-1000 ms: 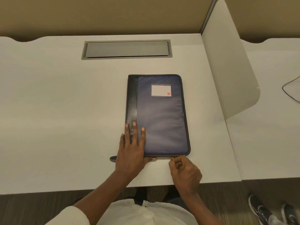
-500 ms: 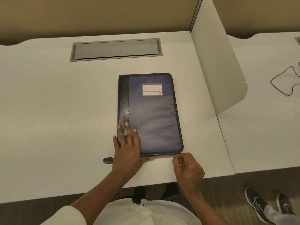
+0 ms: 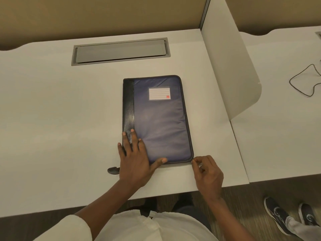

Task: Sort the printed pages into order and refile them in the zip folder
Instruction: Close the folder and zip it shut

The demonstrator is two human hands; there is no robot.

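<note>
A closed navy zip folder (image 3: 159, 122) with a black spine strip lies flat near the middle of the white surface (image 3: 60, 119), its white lined label (image 3: 159, 93) toward the far end. The left hand (image 3: 135, 162) presses palm-down on the folder's near left corner, fingers (image 3: 132, 136) spread apart and flat, thumb along the near edge. The right hand (image 3: 207, 173) sits at the near right corner, thumb and forefinger pinched together right at the zip edge; whether they hold the zip pull I cannot tell. A small dark tab (image 3: 113, 170) pokes out just left of the left hand. A grey cable hatch (image 3: 119, 51) is set into the surface beyond the folder, and a white divider panel (image 3: 229, 66) stands to the right.
</note>
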